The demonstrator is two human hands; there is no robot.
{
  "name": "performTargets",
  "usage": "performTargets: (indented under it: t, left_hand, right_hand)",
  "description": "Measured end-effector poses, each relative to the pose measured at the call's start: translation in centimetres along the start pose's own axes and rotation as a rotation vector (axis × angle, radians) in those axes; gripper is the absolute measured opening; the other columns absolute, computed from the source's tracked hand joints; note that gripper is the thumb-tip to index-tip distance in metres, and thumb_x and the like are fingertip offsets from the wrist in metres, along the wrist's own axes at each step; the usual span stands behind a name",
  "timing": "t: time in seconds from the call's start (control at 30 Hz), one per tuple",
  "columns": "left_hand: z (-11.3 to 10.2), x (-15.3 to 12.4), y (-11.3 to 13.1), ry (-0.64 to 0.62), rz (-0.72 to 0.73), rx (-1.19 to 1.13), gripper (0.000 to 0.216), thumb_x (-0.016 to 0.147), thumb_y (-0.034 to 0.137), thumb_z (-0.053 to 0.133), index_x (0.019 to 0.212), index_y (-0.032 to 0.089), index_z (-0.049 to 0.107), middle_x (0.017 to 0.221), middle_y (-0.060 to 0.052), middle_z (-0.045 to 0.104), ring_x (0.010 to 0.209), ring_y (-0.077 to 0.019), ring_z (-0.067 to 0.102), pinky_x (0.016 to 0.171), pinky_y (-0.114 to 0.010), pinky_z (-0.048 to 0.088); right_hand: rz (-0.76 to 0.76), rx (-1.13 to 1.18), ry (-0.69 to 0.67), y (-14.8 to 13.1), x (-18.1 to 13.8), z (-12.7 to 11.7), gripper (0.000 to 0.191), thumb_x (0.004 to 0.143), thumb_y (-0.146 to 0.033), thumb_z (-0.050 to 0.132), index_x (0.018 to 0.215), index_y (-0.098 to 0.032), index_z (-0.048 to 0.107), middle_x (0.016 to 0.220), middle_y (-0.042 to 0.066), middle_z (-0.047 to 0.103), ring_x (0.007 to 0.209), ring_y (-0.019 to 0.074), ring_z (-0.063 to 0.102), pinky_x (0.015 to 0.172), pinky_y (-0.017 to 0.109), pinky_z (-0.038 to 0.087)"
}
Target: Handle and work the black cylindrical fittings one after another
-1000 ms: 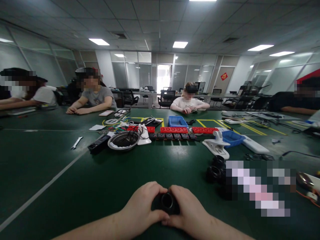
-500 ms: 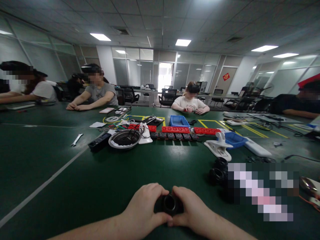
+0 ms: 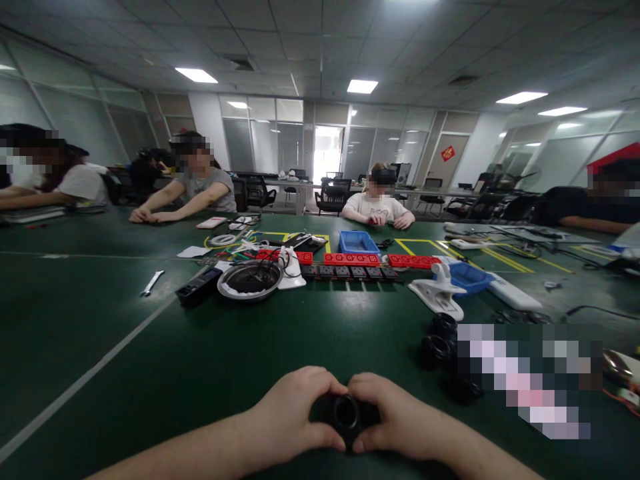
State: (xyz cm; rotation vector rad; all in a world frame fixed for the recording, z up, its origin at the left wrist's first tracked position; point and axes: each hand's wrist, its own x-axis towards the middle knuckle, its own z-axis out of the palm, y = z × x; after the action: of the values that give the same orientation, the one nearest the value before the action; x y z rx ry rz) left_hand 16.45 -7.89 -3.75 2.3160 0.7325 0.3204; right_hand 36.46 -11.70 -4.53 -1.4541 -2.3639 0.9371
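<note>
Left hand and right hand thumbs have parted slightly; both half-curled, gripping black hollow fitting toward counter's near edge.

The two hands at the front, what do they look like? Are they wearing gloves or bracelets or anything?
The left hand and the right hand are both bare, with no gloves. I see no watch or bracelet, and no sleeve shows on the left forearm or the right forearm. The fingernails are too small to make out.
</note>
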Motion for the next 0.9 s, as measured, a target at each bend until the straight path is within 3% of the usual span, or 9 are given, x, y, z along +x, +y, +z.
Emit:
performTargets:
  t: [0.13, 0.33, 0.43, 0.53, 0.63, 0.73, 0.9]
  left_hand:
    - [0.6, -0.1, 0.7, 0.040, -0.094, 0.028, 0.040, 0.061, 0.036, 0.076, 0.095, 0.021, 0.059, 0.090, 0.000, 0.060, 0.083, -0.0189, 0.055, 0.071, -0.026, 0.040]
    - [0.9, -0.3, 1.3, 0.112, -0.167, 0.076, 0.036, 0.062, 0.029, 0.075, 0.092, 0.018, 0.059, 0.091, -0.001, 0.060, 0.085, -0.0206, 0.054, 0.075, -0.030, 0.040]
    - [0.4, -0.2, 1.1, 0.068, -0.117, 0.056, 0.036, 0.064, 0.028, 0.075, 0.095, 0.019, 0.058, 0.093, -0.002, 0.060, 0.086, -0.0195, 0.054, 0.074, -0.028, 0.041]
    - [-0.1, -0.3, 0.6, -0.017, -0.001, 0.056, 0.042, 0.064, 0.033, 0.075, 0.100, 0.022, 0.057, 0.091, 0.000, 0.060, 0.083, -0.0178, 0.055, 0.073, -0.025, 0.041]
    - [-0.2, -0.4, 0.3, -0.081, 0.091, 0.059, 0.045, 0.065, 0.041, 0.073, 0.103, 0.023, 0.057, 0.086, 0.001, 0.060, 0.076, -0.0164, 0.056, 0.069, -0.024, 0.042]
    - [-0.1, -0.5, 0.5, -0.078, 0.091, 0.065, 0.045, 0.065, 0.042, 0.073, 0.103, 0.023, 0.058, 0.086, 0.001, 0.059, 0.074, -0.0159, 0.055, 0.067, -0.023, 0.041]
    - [0.6, -0.5, 0.9, -0.033, 0.008, 0.094, 0.042, 0.064, 0.039, 0.074, 0.098, 0.022, 0.058, 0.086, 0.001, 0.059, 0.076, -0.0170, 0.054, 0.066, -0.024, 0.040]
  right_hand:
    - [0.121, -0.086, 0.081, 0.0, 0.5, 1.2, 0.043, 0.047, -0.041, 0.080, 0.074, -0.017, 0.057, 0.072, -0.002, 0.052, 0.067, 0.0149, 0.047, 0.055, 0.022, 0.032]
    - [0.155, -0.239, 0.273, -0.7, 0.3, 3.0, 0.045, 0.055, -0.052, 0.071, 0.077, -0.017, 0.054, 0.077, 0.003, 0.057, 0.070, 0.0191, 0.050, 0.060, 0.028, 0.035]
    - [0.087, -0.129, 0.232, -0.9, -0.2, 2.3, 0.053, 0.053, -0.047, 0.075, 0.093, -0.018, 0.055, 0.089, 0.004, 0.058, 0.079, 0.0211, 0.051, 0.067, 0.030, 0.037]
    - [-0.041, -0.042, 0.100, -0.7, -0.5, 1.2, 0.052, 0.057, -0.037, 0.076, 0.102, -0.021, 0.056, 0.095, 0.003, 0.058, 0.087, 0.0213, 0.051, 0.075, 0.031, 0.037]
    - [-0.132, -0.024, 0.000, -0.2, -0.7, 0.3, 0.036, 0.062, -0.032, 0.074, 0.094, -0.021, 0.061, 0.089, 0.000, 0.060, 0.086, 0.0194, 0.052, 0.076, 0.030, 0.037]
    - [-0.159, -0.031, -0.021, 0.2, -0.6, 0.1, 0.027, 0.066, -0.032, 0.071, 0.087, -0.019, 0.062, 0.083, -0.001, 0.060, 0.081, 0.0170, 0.052, 0.073, 0.027, 0.037]
    - [-0.045, -0.135, 0.074, 0.0, -0.4, 1.3, 0.042, 0.055, -0.048, 0.075, 0.078, -0.017, 0.059, 0.072, -0.001, 0.055, 0.067, 0.0155, 0.050, 0.059, 0.024, 0.034]
